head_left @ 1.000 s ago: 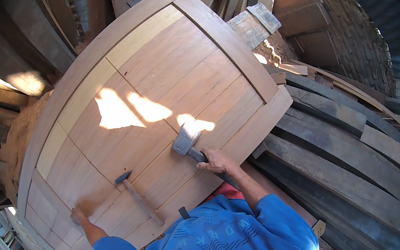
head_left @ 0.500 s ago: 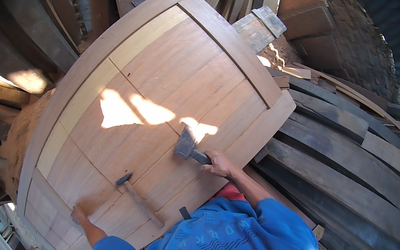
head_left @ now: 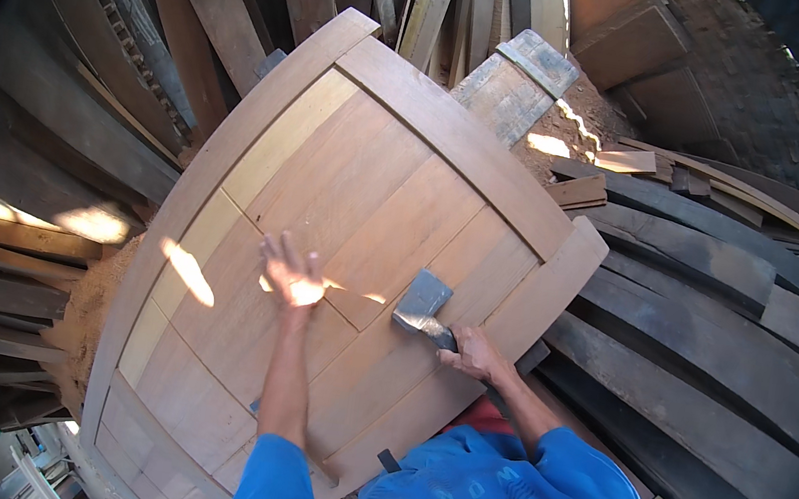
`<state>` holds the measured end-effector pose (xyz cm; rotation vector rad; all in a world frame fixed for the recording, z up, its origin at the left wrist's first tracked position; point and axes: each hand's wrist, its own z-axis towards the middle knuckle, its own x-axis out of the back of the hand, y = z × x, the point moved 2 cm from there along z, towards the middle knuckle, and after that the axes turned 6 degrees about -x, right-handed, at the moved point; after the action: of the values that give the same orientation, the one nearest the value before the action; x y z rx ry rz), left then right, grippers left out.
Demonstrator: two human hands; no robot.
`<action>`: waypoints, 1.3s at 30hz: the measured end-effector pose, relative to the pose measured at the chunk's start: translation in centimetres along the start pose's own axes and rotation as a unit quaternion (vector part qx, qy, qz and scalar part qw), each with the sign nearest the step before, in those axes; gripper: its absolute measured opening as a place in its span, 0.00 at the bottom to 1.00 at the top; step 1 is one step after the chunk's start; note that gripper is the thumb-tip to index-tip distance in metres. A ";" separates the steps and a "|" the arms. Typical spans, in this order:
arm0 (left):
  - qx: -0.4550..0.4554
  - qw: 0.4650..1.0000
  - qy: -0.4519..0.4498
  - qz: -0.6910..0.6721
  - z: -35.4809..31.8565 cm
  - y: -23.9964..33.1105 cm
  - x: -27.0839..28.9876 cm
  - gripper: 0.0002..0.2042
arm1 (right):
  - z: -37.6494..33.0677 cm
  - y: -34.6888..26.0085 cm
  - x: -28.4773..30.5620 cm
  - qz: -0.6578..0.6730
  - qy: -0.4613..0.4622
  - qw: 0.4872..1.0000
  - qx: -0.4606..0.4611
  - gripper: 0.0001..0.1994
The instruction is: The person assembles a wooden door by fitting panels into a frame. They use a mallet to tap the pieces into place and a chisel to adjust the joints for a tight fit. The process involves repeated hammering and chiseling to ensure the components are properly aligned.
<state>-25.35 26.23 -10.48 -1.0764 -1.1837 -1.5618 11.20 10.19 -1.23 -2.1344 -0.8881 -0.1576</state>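
A large curved wooden panel (head_left: 341, 232), framed with wide boards, lies in front of me. My left hand (head_left: 291, 271) is over its middle with fingers spread, holding nothing; I cannot tell if the palm touches the wood. Nearer the right edge, my right hand (head_left: 477, 353) grips the dark handle of a short tool with a broad grey head (head_left: 425, 295). That head is at the panel's surface; contact is unclear. My left forearm covers most of a hammer, leaving its wooden handle end (head_left: 326, 470) and a bit of its head showing.
Long dark planks (head_left: 702, 330) are stacked to the right, with more boards (head_left: 42, 132) leaning at the left and back. A worn board (head_left: 514, 88) sticks out beyond the panel's far edge. Sawdust (head_left: 97, 321) is heaped along the left side. A small dark piece (head_left: 388, 461) lies near my body.
My left hand has moved from the panel's near left to its middle. The right hand still holds the tool, whose head has turned. The view has shifted slightly, and the left forearm now covers the hammer.
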 end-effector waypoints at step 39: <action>0.162 0.978 -0.112 0.065 5.5 10.5 1.6 0.43 | 29.8 -11.4 35.1 -0.006 0.213 0.977 0.022 0.16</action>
<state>-14.98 29.65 -5.72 -1.1050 -1.4318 -1.1189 24.78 55.59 -0.49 -1.9485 -0.6434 -0.5742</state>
